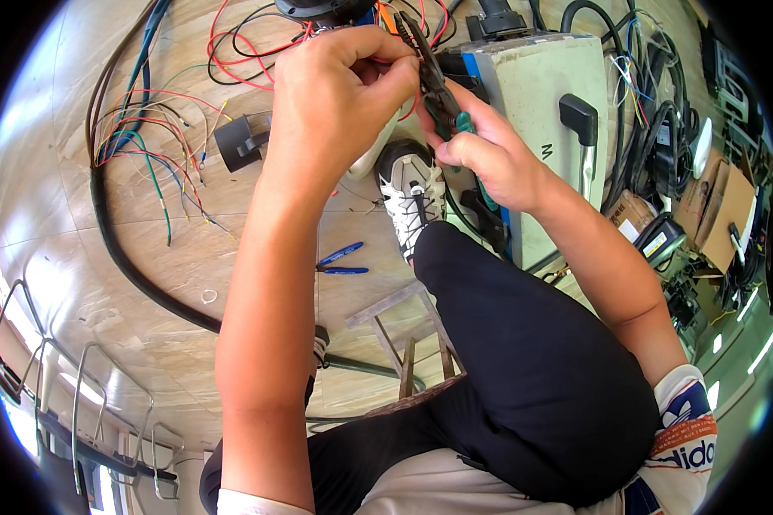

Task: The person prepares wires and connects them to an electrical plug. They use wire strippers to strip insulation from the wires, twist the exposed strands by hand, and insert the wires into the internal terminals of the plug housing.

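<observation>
My right hand [498, 159] grips hand pliers [434, 81] with green handles and a dark metal head, perhaps a crimping or stripping tool. The tool's head points up and away, beside the fingertips of my left hand [343, 103]. Thumb and forefinger of that hand pinch a thin red wire against the tool's side; the wire's end is too small to make out. Just beyond the left hand is a round black connector or housing [325, 9] with red and black wires [245, 51] spread around it.
Blue-handled pliers [343, 259] lie on the tiled floor. At left a thick black cable [116, 240] fans into coloured wires [159, 142], near a black cylindrical connector [239, 144]. A pale metal case [541, 94] stands at right, with coiled cables [661, 129] beyond. A wooden stool [408, 343] is below.
</observation>
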Demonstrator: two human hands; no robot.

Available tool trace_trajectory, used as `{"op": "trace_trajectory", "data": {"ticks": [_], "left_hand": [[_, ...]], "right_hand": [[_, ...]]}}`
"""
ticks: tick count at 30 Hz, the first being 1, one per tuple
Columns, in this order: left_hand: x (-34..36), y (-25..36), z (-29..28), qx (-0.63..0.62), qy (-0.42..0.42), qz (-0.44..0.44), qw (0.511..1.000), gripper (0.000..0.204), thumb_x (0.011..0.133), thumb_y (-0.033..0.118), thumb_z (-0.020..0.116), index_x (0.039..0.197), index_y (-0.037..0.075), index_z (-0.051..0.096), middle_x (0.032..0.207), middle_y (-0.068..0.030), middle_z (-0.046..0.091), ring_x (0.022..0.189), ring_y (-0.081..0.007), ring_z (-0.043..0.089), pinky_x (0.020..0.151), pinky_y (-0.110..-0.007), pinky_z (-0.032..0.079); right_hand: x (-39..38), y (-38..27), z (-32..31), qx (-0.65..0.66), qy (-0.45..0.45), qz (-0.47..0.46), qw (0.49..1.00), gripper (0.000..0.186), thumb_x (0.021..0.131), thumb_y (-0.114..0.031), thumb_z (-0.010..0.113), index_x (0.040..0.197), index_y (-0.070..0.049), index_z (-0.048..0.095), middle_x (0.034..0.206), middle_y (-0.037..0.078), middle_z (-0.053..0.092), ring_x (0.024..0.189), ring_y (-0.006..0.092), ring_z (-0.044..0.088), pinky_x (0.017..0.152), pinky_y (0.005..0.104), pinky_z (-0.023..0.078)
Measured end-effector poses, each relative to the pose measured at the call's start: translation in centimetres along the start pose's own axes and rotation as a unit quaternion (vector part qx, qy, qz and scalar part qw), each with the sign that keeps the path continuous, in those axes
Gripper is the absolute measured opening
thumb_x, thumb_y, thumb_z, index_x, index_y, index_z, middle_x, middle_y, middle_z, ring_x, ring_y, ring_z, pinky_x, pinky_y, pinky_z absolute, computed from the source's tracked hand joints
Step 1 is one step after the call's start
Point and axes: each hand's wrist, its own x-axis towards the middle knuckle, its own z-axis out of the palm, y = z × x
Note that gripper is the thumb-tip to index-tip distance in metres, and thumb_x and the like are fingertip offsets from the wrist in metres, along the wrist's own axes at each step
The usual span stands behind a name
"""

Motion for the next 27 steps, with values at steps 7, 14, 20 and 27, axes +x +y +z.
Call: {"op": "trace_trajectory", "data": {"ticks": [7,14,20,27], "left_hand": [[0.09,-0.05,0.27,-0.009,0.018,0.011,1.0,0.011,0.075,0.009,0.07,0.081,0.0,0.072,0.062,-0.0072,0.066,0.054,-0.0115,0.059,0.056,-0.027,0.049],[0.08,-0.16,0.16,-0.002,0.01,0.01,1.0,0.012,0.077,0.01,0.07,0.083,0.0,0.073,0.065,-0.006,0.067,0.056,-0.01,0.059,0.057,-0.026,0.048],[0.05,-0.19,-0.13,0.018,-0.012,0.006,1.0,0.013,0.083,0.012,0.07,0.087,0.0,0.074,0.071,-0.003,0.071,0.063,-0.0058,0.061,0.06,-0.022,0.048],[0.08,-0.25,0.11,0.01,-0.011,0.009,1.0,0.013,0.084,0.011,0.069,0.087,-0.001,0.073,0.072,-0.003,0.072,0.063,-0.0043,0.06,0.059,-0.021,0.047]], "right_hand": [[-0.08,0.22,0.37,0.013,0.009,0.002,1.0,0.06,0.081,-0.012,0.05,0.14,-0.004,0.043,0.098,0.003,0.05,0.083,0.0125,0.047,0.078,0.0271,0.042],[-0.1,0.12,0.27,0.035,0.008,0.031,0.999,0.06,0.081,-0.013,0.051,0.14,-0.005,0.043,0.098,0.003,0.049,0.08,0.0125,0.048,0.077,0.0266,0.042],[-0.05,0.13,0.32,0.04,0.008,0.021,0.999,0.06,0.08,-0.012,0.051,0.14,-0.005,0.044,0.097,0.003,0.049,0.08,0.0123,0.048,0.074,0.026,0.042],[0.08,0.78,0.55,0.032,0.022,-0.016,0.999,0.062,0.081,-0.01,0.049,0.142,-0.006,0.042,0.093,0.003,0.049,0.072,0.011,0.045,0.066,0.0259,0.04]]}}
